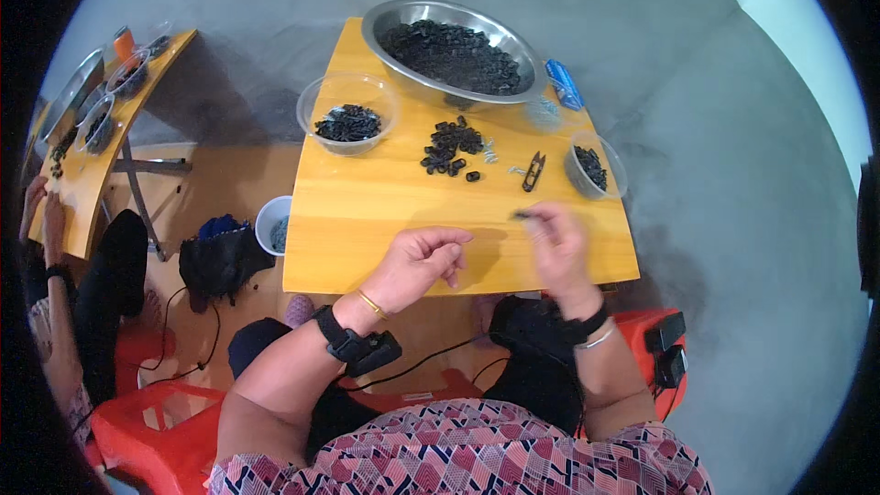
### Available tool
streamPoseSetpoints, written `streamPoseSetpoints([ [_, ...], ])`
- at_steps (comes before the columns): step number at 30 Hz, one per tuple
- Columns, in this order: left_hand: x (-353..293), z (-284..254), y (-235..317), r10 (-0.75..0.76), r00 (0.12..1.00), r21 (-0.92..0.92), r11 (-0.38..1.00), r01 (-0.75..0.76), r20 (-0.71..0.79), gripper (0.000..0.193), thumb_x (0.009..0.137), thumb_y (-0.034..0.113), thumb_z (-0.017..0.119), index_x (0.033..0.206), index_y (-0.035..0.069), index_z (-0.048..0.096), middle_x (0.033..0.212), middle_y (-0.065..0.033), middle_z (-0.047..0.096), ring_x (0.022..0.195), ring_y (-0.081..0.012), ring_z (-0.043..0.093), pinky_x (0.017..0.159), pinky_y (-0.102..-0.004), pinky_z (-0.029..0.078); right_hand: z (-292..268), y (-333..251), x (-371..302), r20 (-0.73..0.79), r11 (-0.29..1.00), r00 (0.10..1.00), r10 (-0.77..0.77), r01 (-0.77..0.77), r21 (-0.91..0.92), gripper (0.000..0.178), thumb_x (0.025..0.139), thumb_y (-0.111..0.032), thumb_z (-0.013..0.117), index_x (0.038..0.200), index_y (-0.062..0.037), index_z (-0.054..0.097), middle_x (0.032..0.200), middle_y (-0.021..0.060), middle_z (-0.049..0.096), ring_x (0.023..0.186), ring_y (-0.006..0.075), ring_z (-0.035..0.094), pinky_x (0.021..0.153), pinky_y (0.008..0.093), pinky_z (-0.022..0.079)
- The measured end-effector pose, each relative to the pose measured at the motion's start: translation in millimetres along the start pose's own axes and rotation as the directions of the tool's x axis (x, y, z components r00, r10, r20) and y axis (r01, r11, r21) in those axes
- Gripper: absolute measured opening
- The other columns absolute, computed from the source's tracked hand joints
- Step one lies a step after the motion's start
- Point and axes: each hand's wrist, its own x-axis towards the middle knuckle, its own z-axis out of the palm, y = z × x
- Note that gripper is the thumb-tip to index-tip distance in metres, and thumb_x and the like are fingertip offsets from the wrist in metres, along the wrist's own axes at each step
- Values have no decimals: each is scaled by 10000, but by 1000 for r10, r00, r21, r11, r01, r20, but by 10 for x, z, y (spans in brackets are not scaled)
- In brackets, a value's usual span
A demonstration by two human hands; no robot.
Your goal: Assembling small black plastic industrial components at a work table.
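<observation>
Midway through small assembly work, by the look of it: right hand [557, 240] raised just above the near right part of the yellow table [367, 211], fingertips pressed together on a small dark piece [522, 215] that pokes out leftward from the pinch. Long axis of that piece roughly level across the picture, free end toward the left hand [423, 257]; too small and blurred to say more of its shape. Left hand resting near the table's front edge, fingers curled loosely inward, thumb against the forefinger; impossible to tell whether anything sits inside the curl. Ahead of the hands, a loose heap of black parts [451, 148] with a few small pale metal bits just beside it, then black thread snips [533, 171] lying with tips toward the far edge. Farther back, a big steel bowl [454, 48] full of the same black parts, a clear plastic bowl [347, 115] to its left, a small clear cup [594, 166] to the right. Likely next: bringing the two hands together, which calls for a fine, steady pinch and keeping the piece level while mating it.
</observation>
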Motion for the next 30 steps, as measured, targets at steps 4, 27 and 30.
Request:
streamPoseSetpoints([
  [4,64,19,20,-18,999,-111,994,23,49,218,850,61,446,1029,-28,533,738,-36,556,614,-98,525,583,-225,465,-810,716,433,-343,976,939,32,-104,-194,112,760,-15,516,870,-5,536,774,69,530,734,142,515,653,262,418],
  [27,72,-32,-7,-102,995,-342,934,99,8,239,869,118,444,1058,-24,478,783,-55,522,641,-109,497,588,-255,483,312,271,725,541,919,838,68,159,-361,126,731,-51,519,846,-13,486,855,176,534,791,358,524,667,404,433],
  [30,83,-31,15,-157,987,-480,869,118,-43,241,870,136,448,1057,-15,473,799,-64,518,660,-115,491,588,-261,483,302,-114,532,572,915,814,-106,305,-264,106,728,-60,525,816,-12,491,819,175,537,764,343,532,651,393,432],
])
